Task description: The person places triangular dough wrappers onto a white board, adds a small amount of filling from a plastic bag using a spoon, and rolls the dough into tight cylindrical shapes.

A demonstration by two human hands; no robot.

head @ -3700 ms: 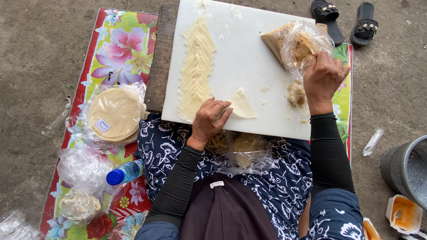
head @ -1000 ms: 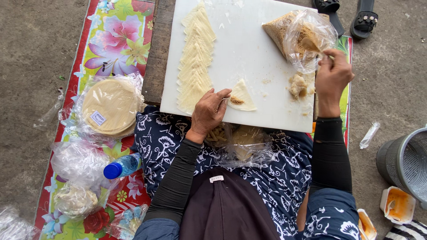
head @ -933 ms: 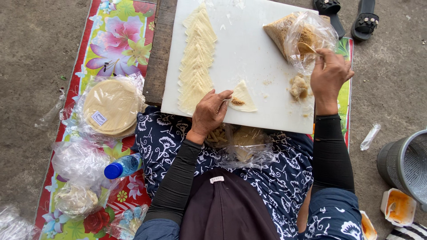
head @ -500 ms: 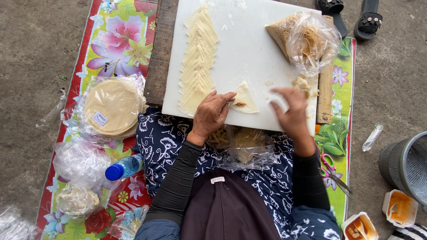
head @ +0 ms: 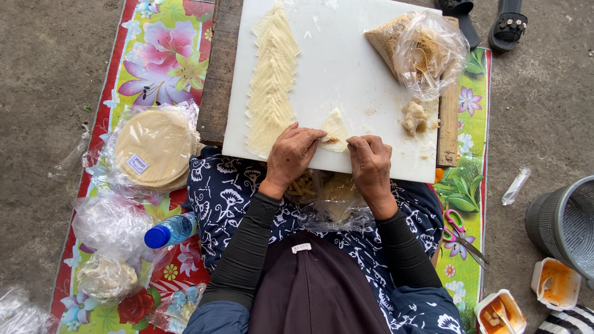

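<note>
Both hands work a small pastry wrapper at the near edge of the white cutting board. The left hand pinches the wrapper's left corner, fingers closed on it; the right hand presses its right edge, fingers curled together. A row of cut wrappers lies left, a bag of filling far right.

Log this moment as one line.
left hand: on wrapper | right hand: on wrapper | surface: white board
</note>
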